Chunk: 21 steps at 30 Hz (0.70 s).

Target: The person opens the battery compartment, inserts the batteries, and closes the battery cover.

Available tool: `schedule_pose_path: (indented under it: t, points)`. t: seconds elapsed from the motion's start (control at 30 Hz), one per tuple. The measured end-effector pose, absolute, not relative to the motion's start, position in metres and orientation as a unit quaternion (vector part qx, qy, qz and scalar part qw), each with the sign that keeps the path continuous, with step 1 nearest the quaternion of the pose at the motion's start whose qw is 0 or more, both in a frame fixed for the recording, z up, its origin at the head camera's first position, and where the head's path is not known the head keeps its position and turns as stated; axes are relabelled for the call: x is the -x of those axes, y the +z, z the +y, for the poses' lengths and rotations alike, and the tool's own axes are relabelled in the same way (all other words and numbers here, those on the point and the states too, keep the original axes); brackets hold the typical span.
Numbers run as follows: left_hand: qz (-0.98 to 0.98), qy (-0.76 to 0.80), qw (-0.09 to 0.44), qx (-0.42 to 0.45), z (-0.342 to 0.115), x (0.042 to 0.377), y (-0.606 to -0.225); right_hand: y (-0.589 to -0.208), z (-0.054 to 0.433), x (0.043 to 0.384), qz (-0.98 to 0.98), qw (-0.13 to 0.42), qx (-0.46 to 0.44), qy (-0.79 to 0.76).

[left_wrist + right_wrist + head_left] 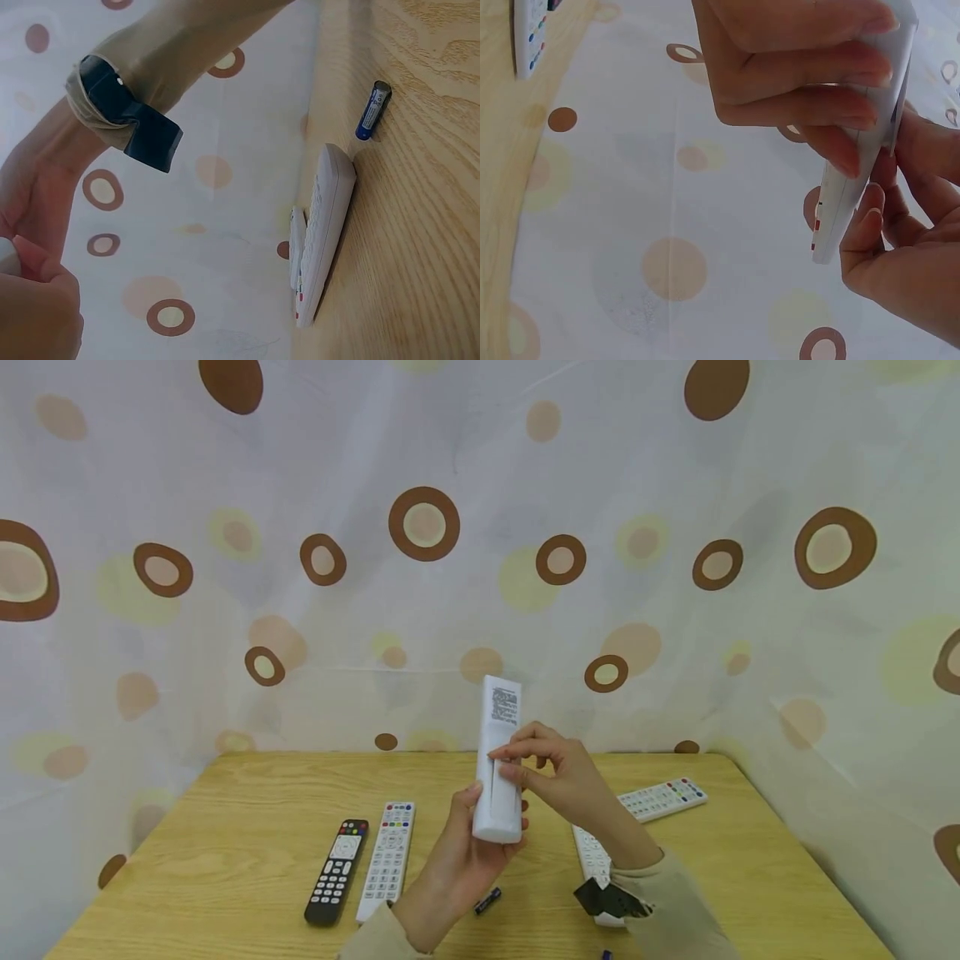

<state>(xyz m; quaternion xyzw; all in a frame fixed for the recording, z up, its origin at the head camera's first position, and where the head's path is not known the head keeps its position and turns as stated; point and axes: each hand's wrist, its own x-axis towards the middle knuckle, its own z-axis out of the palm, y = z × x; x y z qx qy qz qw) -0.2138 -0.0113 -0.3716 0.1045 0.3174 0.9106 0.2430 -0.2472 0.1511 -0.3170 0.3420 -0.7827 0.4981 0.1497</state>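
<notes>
A white remote control (pixel 487 814) is held up over the table with its back and printed label facing me. My left hand (pixel 468 852) grips its lower part from beneath, fingers wrapped around the side. With thumb and index finger, my right hand (pixel 562 772) pinches the upper end of the battery cover (pixel 506 797). In the right wrist view, that end of the cover (pixel 900 112) stands slightly away from the remote's back. The compartment inside is hidden. A dark battery (pixel 487 901) lies on the table below my left hand.
Left on the wooden table (pixel 247 835) lie a black remote (pixel 337 872) and a white remote (pixel 387 860). Two more white remotes (pixel 663 799) lie at the right, partly behind my right arm. A blue battery (pixel 373 110) rests near one. A patterned curtain (pixel 465 610) hangs behind.
</notes>
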Motion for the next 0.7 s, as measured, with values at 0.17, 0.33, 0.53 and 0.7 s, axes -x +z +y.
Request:
schedule_pose_path:
  t: [0.17,0.33,0.53,0.7]
  points:
    - [0.314,0.910,0.248,-0.112,-0.0120,0.2123,-0.3731,-0.3204,0.1511,0.2453,-0.782,0.150,-0.335,0.504]
    - [0.305,0.912,0.249,-0.117,-0.0131,0.2105,-0.3750,-0.3243,0.1510,0.2452,-0.776,0.147,-0.336,0.513]
    - [0.300,0.913,0.244,-0.132,-0.0139,0.2085,-0.3762,-0.3228,0.1523,0.2457,-0.787,0.090,-0.270,0.548]
    - [0.311,0.909,0.240,-0.143,-0.0154,0.2101,-0.3768,-0.3210,0.1529,0.2444,-0.773,0.000,-0.200,0.602]
